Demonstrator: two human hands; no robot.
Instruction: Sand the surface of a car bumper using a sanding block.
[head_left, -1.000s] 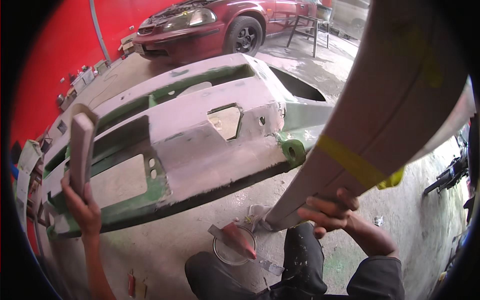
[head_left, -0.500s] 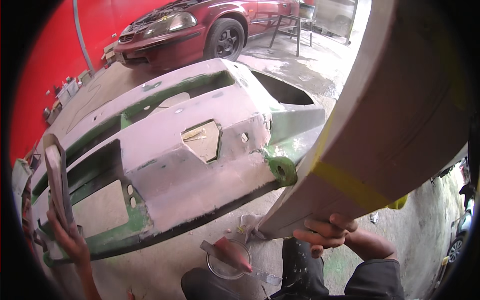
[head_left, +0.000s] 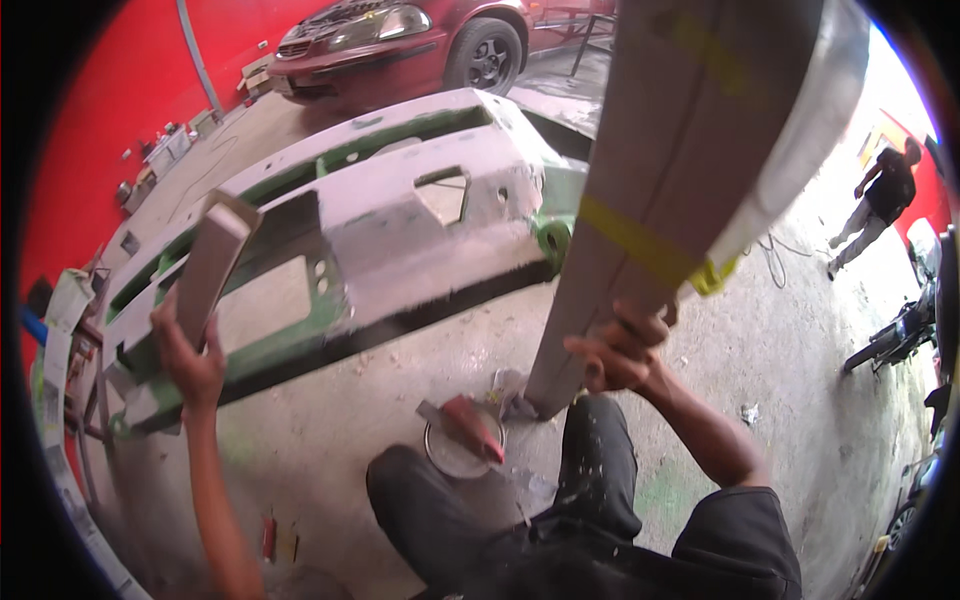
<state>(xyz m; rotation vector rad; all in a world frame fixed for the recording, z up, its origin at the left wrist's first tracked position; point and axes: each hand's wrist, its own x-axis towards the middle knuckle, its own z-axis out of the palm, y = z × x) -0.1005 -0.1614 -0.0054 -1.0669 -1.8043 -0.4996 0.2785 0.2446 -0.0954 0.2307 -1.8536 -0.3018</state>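
My left hand is closed around a long, narrow sanding block, held upright at the left. Behind the block lies a large car bumper, patchy pale pink and green, with several cut-out openings. My right hand has bent fingers against a long grey body panel, low on its side. This panel stands tilted, its lower end by my knee and its top running out of view. Yellow tape crosses it. Between my knees and the bumper, a round can carries a red-and-grey spreader.
A dark red car with its bonnet raised stands at the back, near a red wall. Another person stands at the far right, beyond a motorcycle. A small red tube lies on the concrete floor.
My view has shifted back and to the right. The grey panel now stands steeper, my right hand still at it. The sanding block has turned, and more of my left hand shows.
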